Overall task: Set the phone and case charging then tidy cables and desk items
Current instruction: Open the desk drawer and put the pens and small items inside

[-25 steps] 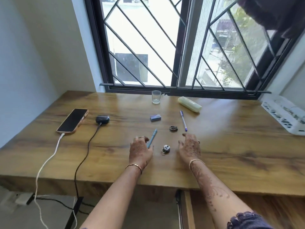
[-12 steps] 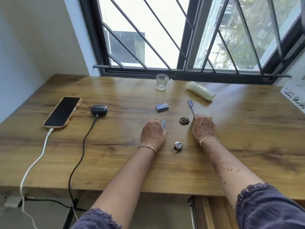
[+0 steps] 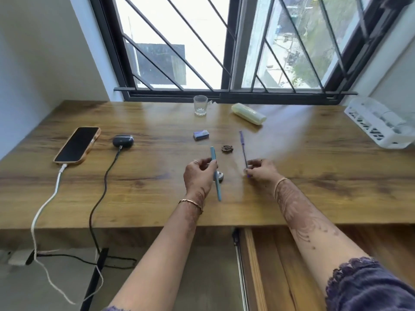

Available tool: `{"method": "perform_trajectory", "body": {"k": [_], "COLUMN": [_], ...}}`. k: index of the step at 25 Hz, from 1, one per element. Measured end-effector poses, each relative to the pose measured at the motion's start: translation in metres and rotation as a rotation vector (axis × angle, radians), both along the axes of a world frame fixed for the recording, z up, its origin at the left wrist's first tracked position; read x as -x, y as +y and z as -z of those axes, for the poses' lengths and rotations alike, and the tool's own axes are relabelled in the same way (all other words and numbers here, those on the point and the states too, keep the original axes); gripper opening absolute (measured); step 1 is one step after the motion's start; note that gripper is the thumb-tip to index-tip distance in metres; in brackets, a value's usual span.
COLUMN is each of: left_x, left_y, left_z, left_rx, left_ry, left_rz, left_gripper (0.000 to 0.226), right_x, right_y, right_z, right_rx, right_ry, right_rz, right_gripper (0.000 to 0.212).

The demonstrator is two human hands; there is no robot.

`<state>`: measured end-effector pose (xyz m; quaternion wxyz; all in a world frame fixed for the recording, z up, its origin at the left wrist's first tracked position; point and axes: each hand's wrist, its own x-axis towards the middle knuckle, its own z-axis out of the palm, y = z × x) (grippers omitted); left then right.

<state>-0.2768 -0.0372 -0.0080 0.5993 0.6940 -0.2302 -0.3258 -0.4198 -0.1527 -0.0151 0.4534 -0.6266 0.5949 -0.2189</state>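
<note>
The phone (image 3: 77,145) in an orange cover lies at the desk's left with a white cable (image 3: 46,205) plugged in. Beside it sits the dark earbud case (image 3: 123,140) with a black cable (image 3: 102,187) attached. My left hand (image 3: 198,176) pinches a light blue pen (image 3: 216,173), lifted off the wooden desk (image 3: 314,176). My right hand (image 3: 261,170) pinches the lower end of a purple pen (image 3: 243,150), also raised. A small round metal item (image 3: 221,176) lies partly hidden behind the blue pen.
A small blue box (image 3: 201,134), a dark brown clip (image 3: 227,148), a glass (image 3: 200,105) and a pale yellow pouch (image 3: 248,113) lie toward the window. A white basket (image 3: 381,124) stands at the right edge. An open drawer (image 3: 280,265) is below the desk front.
Both hands closed on the pens and lifted them off the desk. A second ago the hands rested near the pens, which lay flat.
</note>
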Motion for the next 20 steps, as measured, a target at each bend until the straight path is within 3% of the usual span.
{"method": "perform_trajectory", "body": {"k": [2, 9, 12, 15, 20], "left_x": [0.034, 0.150, 0.189, 0.216, 0.234], "left_y": [0.017, 0.074, 0.103, 0.131, 0.137], "left_z": [0.001, 0.013, 0.024, 0.036, 0.044], "left_rx": [-0.006, -0.114, -0.188, -0.300, -0.477], "left_ry": [0.012, 0.048, -0.147, -0.404, -0.652], "left_rz": [0.049, 0.157, 0.170, 0.215, 0.368], "left_gripper": [0.022, 0.015, 0.017, 0.019, 0.035], "right_x": [0.034, 0.156, 0.201, 0.229, 0.228], "right_y": [0.031, 0.124, 0.161, 0.186, 0.206], "right_z": [-0.002, 0.000, 0.006, 0.019, 0.048], "right_rx": [-0.099, -0.185, -0.195, -0.314, -0.415], "right_ry": [-0.176, -0.278, -0.292, -0.161, 0.202], "right_rz": [-0.034, -0.133, -0.158, -0.195, -0.312], "right_gripper": [0.024, 0.021, 0.021, 0.021, 0.019]}}
